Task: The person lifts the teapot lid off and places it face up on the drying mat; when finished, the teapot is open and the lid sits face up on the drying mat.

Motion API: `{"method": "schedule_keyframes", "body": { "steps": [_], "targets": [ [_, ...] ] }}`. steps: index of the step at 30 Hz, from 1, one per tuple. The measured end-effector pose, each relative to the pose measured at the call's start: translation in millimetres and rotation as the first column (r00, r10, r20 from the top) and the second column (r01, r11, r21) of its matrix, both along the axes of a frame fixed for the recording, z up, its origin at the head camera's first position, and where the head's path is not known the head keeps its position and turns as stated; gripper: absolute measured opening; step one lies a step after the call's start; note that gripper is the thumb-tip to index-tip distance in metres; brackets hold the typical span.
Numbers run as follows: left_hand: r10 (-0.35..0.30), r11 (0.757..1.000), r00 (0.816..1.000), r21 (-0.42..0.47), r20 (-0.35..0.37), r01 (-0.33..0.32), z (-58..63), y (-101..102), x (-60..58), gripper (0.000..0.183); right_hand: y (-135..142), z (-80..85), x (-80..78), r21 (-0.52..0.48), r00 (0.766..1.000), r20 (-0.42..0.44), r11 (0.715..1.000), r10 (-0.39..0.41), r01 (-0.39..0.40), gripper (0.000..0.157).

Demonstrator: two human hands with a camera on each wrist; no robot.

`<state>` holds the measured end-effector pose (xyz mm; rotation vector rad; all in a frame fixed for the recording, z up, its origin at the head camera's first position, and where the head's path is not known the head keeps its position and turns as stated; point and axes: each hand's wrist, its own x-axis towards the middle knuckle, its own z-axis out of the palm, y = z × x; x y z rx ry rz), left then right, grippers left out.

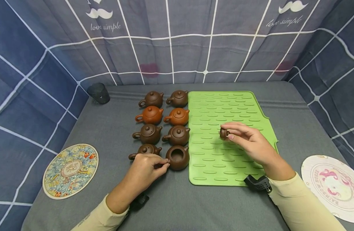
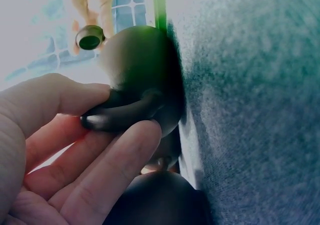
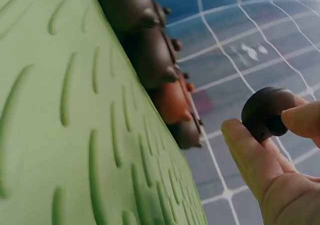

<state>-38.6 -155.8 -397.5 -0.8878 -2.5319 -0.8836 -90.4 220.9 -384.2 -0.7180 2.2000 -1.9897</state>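
At the near end of the right column stands a dark brown teapot (image 1: 178, 159) without its lid, its round mouth facing up. My left hand (image 1: 150, 164) pinches this teapot's handle (image 2: 120, 116) between thumb and fingers, as the left wrist view shows close up. Over the green mat, my right hand (image 1: 249, 141) holds a small dark brown teapot lid (image 1: 223, 133), turned on its side. In the right wrist view the lid (image 3: 267, 112) has its knob between thumb and fingers. Partly behind my left hand sits another brown teapot (image 1: 148, 149), its lid on.
Several lidded teapots, brown and two orange (image 1: 149, 115), stand in two columns left of the green ridged mat (image 1: 231, 175). A black cup (image 1: 99, 93) is at the back left. A patterned round mat (image 1: 79, 150) lies left, a pink-and-white one (image 1: 312, 170) right.
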Motion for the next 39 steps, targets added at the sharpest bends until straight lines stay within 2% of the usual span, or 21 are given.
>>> {"method": "schedule_keyframes", "body": {
  "steps": [4,6,9,11,15,17,20,23,25,27,29,31,34,39],
  "targets": [
    [0.002,1.0,1.0,-0.009,-0.006,-0.002,0.9,0.2,-0.2,0.015,15.4,2.7,4.3,-0.209,0.993,0.105,0.977,0.057,-0.034,0.047],
    [0.003,1.0,1.0,-0.007,-0.012,-0.003,1.6,0.2,0.0,0.015,22.6,3.2,5.4,-0.293,0.989,0.111,0.954,0.096,-0.06,0.052],
    [0.002,1.0,1.0,0.003,-0.017,-0.002,2.5,0.3,0.1,0.016,33.0,3.1,6.2,-0.362,0.989,0.093,0.929,0.116,-0.075,0.056],
    [0.001,1.0,1.0,0.008,-0.019,0.0,2.6,0.3,-0.1,0.016,39.7,3.1,6.8,-0.396,0.99,0.098,0.917,0.1,-0.054,0.056],
    [-0.005,1.0,1.0,0.016,-0.018,0.005,2.1,-0.1,-0.4,0.016,52.3,2.9,10.9,-0.431,0.992,0.128,0.9,-0.009,0.064,0.05],
    [-0.009,1.0,1.0,0.018,-0.018,0.009,2.0,-0.3,-0.5,0.015,57.9,3.0,14.7,-0.406,0.983,0.153,0.9,-0.103,0.158,0.047],
    [-0.01,1.0,1.0,0.019,-0.019,0.01,1.8,-0.7,-0.4,0.016,65.4,2.5,20.8,-0.349,0.953,0.201,0.892,-0.228,0.287,0.042],
    [-0.006,1.0,1.0,0.014,-0.026,0.007,2.1,-0.8,-0.3,0.016,73.8,1.0,26.4,-0.215,0.931,0.225,0.917,-0.287,0.335,0.037],
    [-0.004,1.0,1.0,0.012,-0.028,0.005,2.5,-0.7,-0.4,0.016,78.9,-0.3,29.1,-0.09,0.932,0.213,0.944,-0.292,0.316,0.034],
    [-0.002,1.0,1.0,0.01,-0.028,0.003,2.8,-0.5,-0.4,0.015,83.7,-1.8,31.0,0.05,0.945,0.188,0.963,-0.269,0.264,0.034],
    [0.0,1.0,1.0,0.007,-0.026,0.0,2.8,-0.3,-0.5,0.015,87.4,-3.0,32.1,0.171,0.96,0.155,0.963,-0.234,0.208,0.035],
    [0.0,1.0,1.0,0.005,-0.024,0.0,2.7,-0.2,-0.4,0.015,89.9,-3.9,32.9,0.267,0.973,0.127,0.951,-0.195,0.156,0.036],
    [-0.001,1.0,1.0,0.005,-0.024,0.001,2.6,0.0,-0.4,0.015,92.4,-5.5,33.7,0.336,0.983,0.121,0.937,-0.14,0.092,0.037],
    [-0.008,1.0,1.0,0.008,-0.026,0.008,2.1,0.1,-0.6,0.016,94.9,-10.8,34.5,0.352,0.992,0.11,0.936,-0.055,0.013,0.037]
  ]
}}
